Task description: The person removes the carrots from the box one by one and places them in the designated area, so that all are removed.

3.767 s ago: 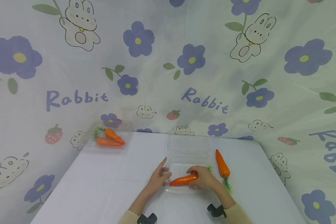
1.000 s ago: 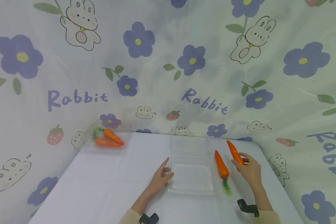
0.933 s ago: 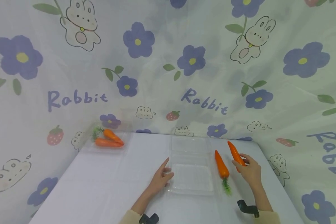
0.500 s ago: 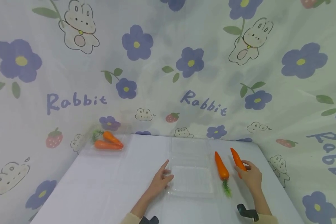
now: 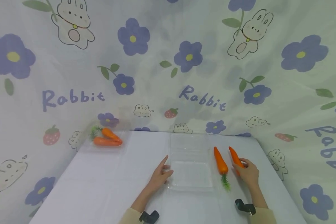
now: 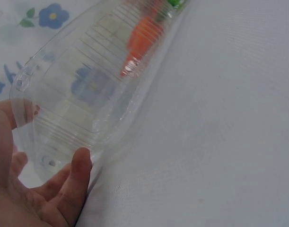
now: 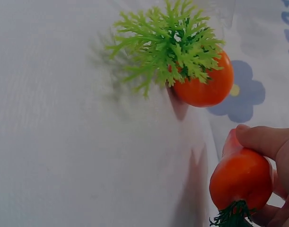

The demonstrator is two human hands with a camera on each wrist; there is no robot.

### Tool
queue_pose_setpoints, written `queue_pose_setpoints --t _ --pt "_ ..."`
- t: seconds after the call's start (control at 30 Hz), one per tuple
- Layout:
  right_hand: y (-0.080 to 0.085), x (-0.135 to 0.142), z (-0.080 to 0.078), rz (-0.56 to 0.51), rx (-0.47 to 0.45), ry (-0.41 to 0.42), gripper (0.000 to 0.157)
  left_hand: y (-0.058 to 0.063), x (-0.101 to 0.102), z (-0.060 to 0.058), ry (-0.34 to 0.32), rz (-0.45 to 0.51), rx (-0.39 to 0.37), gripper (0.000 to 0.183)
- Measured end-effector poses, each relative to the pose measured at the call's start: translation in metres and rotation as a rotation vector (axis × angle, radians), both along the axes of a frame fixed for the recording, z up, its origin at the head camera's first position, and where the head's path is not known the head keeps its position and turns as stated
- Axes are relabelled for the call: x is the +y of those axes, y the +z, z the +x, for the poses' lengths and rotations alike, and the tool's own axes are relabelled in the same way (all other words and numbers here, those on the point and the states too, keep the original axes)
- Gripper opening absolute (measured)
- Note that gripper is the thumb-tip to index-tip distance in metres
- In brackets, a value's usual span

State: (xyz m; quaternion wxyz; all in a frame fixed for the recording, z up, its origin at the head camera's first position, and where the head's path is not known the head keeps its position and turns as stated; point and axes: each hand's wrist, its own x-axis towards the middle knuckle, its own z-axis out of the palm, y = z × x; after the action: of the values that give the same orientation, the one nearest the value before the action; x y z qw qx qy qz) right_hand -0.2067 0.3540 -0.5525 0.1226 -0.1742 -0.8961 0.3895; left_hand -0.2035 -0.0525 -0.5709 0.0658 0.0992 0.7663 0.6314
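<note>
My right hand (image 5: 249, 172) pinches an orange toy carrot (image 5: 234, 155) between thumb and fingers, close over the white table. In the right wrist view its rounded top and dark green stub (image 7: 233, 215) show. To its left lies a second toy carrot (image 5: 220, 161) with bright leafy greens (image 7: 170, 47), tip pointing away from me. An opened clear plastic clamshell box (image 5: 190, 188) lies at the middle, nothing in its near half. My left hand (image 5: 158, 177) rests at the box's left edge, index finger extended along it, thumb at the rim (image 6: 21, 85).
At the back left, another clear plastic box (image 5: 126, 137) holds two toy carrots (image 5: 107, 141) with greens. A cloth backdrop (image 5: 156, 62) printed with flowers and rabbits hangs right behind and along the sides of the table (image 5: 100, 186).
My right hand has lifted the carrot out of the middle box and carried it right, beyond the other carrot. In the last second it has lowered toward the table. The left hand has stayed put.
</note>
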Motion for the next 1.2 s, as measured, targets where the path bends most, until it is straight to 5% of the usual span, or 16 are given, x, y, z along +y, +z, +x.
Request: queue_pose_setpoints --t 0.57,0.87,1.2 --pt "-0.002 -0.006 -0.004 0.017 -0.034 0.035 0.057 0.001 0.000 0.004 -0.007 0.002 0.002 0.073" --pt "-0.002 -0.010 -0.006 0.006 -0.033 0.044 0.059 0.036 0.000 0.020 -0.014 -0.002 -0.001 0.069" --pt "-0.007 -0.012 -0.007 -0.004 -0.056 0.036 0.059 0.045 -0.001 0.024 0.002 -0.011 -0.001 0.069"
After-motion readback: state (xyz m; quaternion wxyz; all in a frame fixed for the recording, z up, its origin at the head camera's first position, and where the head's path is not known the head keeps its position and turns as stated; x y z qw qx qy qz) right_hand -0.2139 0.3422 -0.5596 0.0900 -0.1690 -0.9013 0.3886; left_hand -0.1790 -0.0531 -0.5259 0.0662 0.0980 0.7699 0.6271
